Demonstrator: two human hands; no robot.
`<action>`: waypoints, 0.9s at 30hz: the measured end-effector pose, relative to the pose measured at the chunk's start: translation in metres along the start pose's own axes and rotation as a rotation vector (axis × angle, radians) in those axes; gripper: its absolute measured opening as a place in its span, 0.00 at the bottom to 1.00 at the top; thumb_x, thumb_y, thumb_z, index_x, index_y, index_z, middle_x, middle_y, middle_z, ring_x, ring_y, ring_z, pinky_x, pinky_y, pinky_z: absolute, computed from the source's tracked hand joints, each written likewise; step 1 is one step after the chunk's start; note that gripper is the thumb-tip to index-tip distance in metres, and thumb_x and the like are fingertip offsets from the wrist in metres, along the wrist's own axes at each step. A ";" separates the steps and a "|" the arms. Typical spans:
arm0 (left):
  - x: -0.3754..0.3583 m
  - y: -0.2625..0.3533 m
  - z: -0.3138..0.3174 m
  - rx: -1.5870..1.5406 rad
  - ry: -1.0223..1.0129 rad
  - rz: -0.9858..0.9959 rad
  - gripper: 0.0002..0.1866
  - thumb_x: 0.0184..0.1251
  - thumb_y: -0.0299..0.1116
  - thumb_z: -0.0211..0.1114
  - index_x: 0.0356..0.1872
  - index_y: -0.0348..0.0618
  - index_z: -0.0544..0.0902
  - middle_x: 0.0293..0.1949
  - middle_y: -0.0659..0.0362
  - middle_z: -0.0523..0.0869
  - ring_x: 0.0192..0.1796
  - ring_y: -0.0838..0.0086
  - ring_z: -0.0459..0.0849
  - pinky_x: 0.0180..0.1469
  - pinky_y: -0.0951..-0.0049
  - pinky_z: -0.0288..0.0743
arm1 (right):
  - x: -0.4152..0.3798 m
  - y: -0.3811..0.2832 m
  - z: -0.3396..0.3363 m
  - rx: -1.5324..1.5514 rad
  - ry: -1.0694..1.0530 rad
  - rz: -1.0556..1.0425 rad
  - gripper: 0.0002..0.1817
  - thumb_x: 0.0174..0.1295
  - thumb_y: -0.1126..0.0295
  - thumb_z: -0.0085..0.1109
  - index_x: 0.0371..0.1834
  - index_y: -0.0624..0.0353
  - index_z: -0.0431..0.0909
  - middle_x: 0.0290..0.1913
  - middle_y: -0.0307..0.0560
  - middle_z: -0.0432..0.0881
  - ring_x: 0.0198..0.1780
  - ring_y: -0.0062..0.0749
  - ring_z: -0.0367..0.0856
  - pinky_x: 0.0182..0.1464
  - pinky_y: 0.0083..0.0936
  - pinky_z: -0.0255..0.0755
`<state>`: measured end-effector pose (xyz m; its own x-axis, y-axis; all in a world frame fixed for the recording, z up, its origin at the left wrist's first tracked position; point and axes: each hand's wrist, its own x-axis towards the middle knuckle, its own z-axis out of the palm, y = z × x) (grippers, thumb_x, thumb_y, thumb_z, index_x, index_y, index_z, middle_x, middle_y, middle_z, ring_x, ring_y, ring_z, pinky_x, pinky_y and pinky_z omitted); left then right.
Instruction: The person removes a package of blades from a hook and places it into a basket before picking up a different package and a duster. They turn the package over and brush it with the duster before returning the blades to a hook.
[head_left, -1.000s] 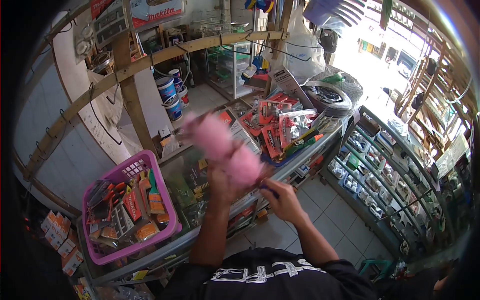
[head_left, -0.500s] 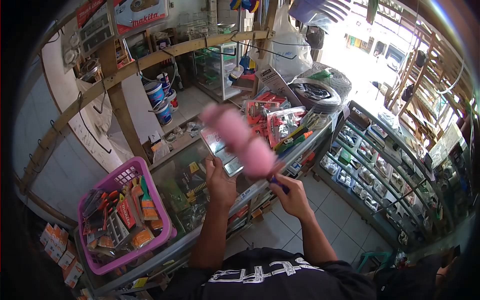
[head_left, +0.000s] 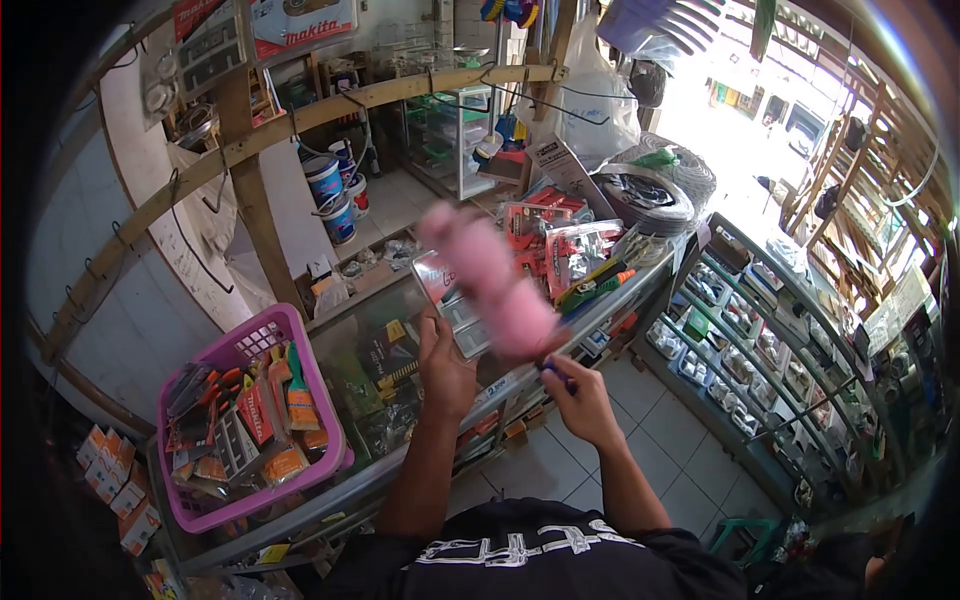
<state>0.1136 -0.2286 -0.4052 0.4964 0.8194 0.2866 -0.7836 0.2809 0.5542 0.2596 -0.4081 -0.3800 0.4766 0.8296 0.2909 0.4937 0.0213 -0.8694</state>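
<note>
Over the glass counter, my left hand (head_left: 447,370) grips the lower left edge of a flat clear-and-red package (head_left: 470,333). My right hand (head_left: 583,402) is closed around the dark blue handle (head_left: 558,374) of a fluffy pink duster (head_left: 490,285). The duster is blurred by motion; its pink head crosses in front of the package and hides part of it. Whether the two touch cannot be told.
A pink basket (head_left: 345,440) of brushes and packaged tools stands on the counter (head_left: 350,345) at left. Red blister packs (head_left: 580,250) and coiled hose (head_left: 690,175) lie beyond the duster. A hooked wooden rail (head_left: 390,90) arches overhead; a glass display shelf (head_left: 740,330) stands right.
The surroundings have shifted slightly rightward and down in view. The package has moved a little right with my left hand; the pink duster remains in motion blur, its head slightly shifted.
</note>
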 end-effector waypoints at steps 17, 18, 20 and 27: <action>-0.012 0.021 0.001 0.180 0.285 0.093 0.22 0.93 0.38 0.49 0.77 0.39 0.72 0.68 0.56 0.83 0.68 0.70 0.83 0.72 0.63 0.75 | 0.036 -0.013 0.027 0.482 0.027 0.158 0.12 0.79 0.66 0.66 0.55 0.63 0.85 0.31 0.29 0.80 0.30 0.08 0.71 0.31 0.15 0.63; -0.013 0.019 0.001 0.209 0.272 0.100 0.22 0.93 0.38 0.49 0.77 0.38 0.72 0.68 0.56 0.83 0.68 0.70 0.83 0.72 0.64 0.75 | 0.036 -0.016 0.033 0.531 -0.011 0.148 0.11 0.78 0.67 0.67 0.55 0.63 0.84 0.33 0.28 0.80 0.31 0.07 0.71 0.31 0.15 0.63; -0.014 0.013 0.002 0.270 0.242 0.110 0.23 0.93 0.39 0.49 0.77 0.38 0.72 0.68 0.55 0.83 0.68 0.70 0.83 0.72 0.66 0.75 | 0.035 -0.022 0.044 0.631 -0.084 0.127 0.11 0.76 0.70 0.69 0.56 0.62 0.83 0.36 0.27 0.81 0.32 0.07 0.71 0.31 0.13 0.63; -0.015 0.006 0.032 0.713 0.184 -0.017 0.32 0.89 0.33 0.57 0.84 0.31 0.58 0.67 0.51 0.82 0.67 0.74 0.81 0.69 0.70 0.75 | 0.037 -0.030 0.067 0.556 0.077 -0.020 0.15 0.68 0.78 0.72 0.56 0.60 0.82 0.41 0.32 0.85 0.36 0.12 0.77 0.37 0.15 0.70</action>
<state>0.1136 -0.2552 -0.3810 0.3864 0.9061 0.1722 -0.3120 -0.0472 0.9489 0.2137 -0.3407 -0.3696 0.5331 0.7832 0.3200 0.0555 0.3450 -0.9370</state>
